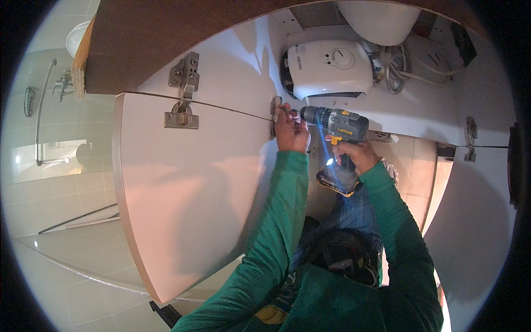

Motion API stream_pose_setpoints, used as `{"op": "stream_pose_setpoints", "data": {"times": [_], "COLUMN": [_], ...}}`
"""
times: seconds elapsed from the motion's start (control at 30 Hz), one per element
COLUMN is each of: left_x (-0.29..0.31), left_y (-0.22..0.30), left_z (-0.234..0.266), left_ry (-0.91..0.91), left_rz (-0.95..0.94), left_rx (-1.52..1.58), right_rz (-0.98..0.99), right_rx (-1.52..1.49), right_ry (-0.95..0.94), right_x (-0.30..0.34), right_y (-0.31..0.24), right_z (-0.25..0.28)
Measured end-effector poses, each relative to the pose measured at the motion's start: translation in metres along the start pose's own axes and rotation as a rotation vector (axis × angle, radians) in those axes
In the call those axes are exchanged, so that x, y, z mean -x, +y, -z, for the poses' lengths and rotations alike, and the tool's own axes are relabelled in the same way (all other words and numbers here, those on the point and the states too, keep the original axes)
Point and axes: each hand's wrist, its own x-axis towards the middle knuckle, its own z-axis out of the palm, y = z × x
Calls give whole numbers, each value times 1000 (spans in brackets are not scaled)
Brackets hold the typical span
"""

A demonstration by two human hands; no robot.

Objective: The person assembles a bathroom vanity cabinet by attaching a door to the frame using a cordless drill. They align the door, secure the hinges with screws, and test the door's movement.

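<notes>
My right hand point(354, 155) grips the handle of a grey and yellow cordless drill point(337, 128) with its work light on. The drill's tip points left at a metal hinge point(275, 108) on the edge of a white cabinet door point(188, 193). My left hand point(290, 130) holds that hinge and the door edge beside the drill tip. Both arms wear green sleeves. A second hinge point(183, 91) joins the same door to the cabinet side higher up.
A white box-shaped water heater point(326, 69) with hoses and a basin underside point(381, 19) sit inside the cabinet. Another open door point(475, 210) hangs at the right. A brown countertop point(166, 39) runs above. Tiled floor and a glass panel with a rail point(41, 110) lie left.
</notes>
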Motion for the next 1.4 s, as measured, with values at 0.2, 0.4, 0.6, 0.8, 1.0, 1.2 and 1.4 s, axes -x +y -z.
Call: {"op": "stream_pose_setpoints", "data": {"times": [0.2,0.4,0.6,0.8,1.0,1.2,1.4], "left_x": [4,-10,-10,5,13,33,44], "left_y": [5,12,18,20,20,11,-3], "left_z": [-25,-24,-26,-33,-31,-23,-29], "left_ry": [172,236,227,221,197,6,-361], "left_rz": [53,71,106,103,98,72,191], "left_rx": [45,108,97,69,102,-5,-244], "right_rz": [-25,-48,-100,-79,-104,-177,-168], "right_rx": [11,88,106,104,88,2,-2], "right_ry": [-53,-86,-104,-103,-86,-101,-114], "right_x": [-13,-18,-29,-28,-28,-35,-44], "right_y": [-6,-30,-33,-34,-26,-12,-5], "right_z": [9,-4,5,4,4,14,20]}}
